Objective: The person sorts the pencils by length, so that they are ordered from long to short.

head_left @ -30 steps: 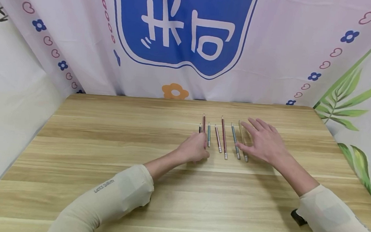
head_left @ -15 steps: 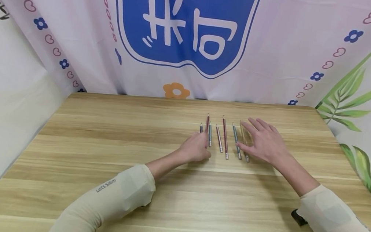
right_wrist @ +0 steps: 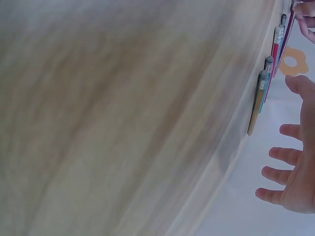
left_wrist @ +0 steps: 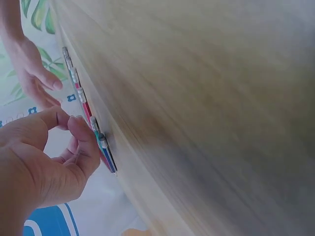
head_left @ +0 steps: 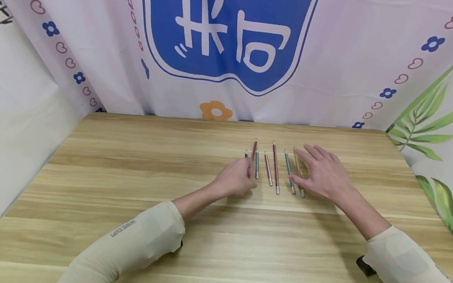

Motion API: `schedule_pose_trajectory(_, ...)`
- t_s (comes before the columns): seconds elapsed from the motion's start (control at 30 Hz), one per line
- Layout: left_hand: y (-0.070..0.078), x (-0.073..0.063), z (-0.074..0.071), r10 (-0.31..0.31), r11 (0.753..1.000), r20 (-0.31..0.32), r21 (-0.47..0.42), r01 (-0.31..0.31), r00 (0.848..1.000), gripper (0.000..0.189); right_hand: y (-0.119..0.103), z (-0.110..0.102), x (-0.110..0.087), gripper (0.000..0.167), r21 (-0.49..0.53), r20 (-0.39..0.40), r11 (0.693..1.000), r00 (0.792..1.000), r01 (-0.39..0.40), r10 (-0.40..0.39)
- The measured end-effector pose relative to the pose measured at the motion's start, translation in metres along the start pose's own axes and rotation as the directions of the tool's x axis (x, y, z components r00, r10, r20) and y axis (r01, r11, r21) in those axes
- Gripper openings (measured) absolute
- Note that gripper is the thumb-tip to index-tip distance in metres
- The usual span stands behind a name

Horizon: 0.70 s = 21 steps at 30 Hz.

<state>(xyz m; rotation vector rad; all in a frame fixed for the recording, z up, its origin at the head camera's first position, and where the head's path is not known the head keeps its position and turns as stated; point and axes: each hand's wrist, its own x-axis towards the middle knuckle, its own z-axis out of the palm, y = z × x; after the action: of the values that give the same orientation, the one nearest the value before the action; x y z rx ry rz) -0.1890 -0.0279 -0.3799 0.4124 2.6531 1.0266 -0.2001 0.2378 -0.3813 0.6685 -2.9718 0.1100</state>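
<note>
Seven pencils (head_left: 275,167) show between or beneath the left hand (head_left: 234,177) and right hand (head_left: 325,172). The left pinches a red pencil (head_left: 254,150) just beside a teal pencil (head_left: 257,164); the right spreads its fingers near a yellow pencil (right_wrist: 256,108). A careless left twist could roll the teal one.

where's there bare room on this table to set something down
The table is bare left of the left grip, out to its left edge; at the front, between the left sleeve and right sleeve; and right of the right grip, out to the right edge. Pencils crowd the space between the grips, with narrow gaps.
</note>
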Motion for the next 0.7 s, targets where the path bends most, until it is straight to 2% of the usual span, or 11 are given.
schedule_pose_trajectory(0.3, -0.005, -0.006, -0.01, 0.042, 0.995, -0.044, -0.085, -0.046, 0.998, 0.02, 0.001, 0.001, 0.0, 0.078, 0.003, 0.008, 1.0, 1.0, -0.003, 0.003)
schedule_pose_trajectory(0.53, -0.008, -0.011, -0.018, 0.03, 0.987, -0.047, -0.155, -0.037, 0.998, 0.035, 0.0, 0.001, 0.0, 0.079, 0.012, 0.012, 1.0, 1.0, -0.001, 0.001)
schedule_pose_trajectory(0.7, -0.012, -0.013, -0.023, 0.029, 0.985, -0.061, -0.168, -0.039, 0.998, 0.043, -0.003, 0.0, 0.001, 0.08, 0.013, 0.022, 1.0, 1.0, -0.001, 0.001)
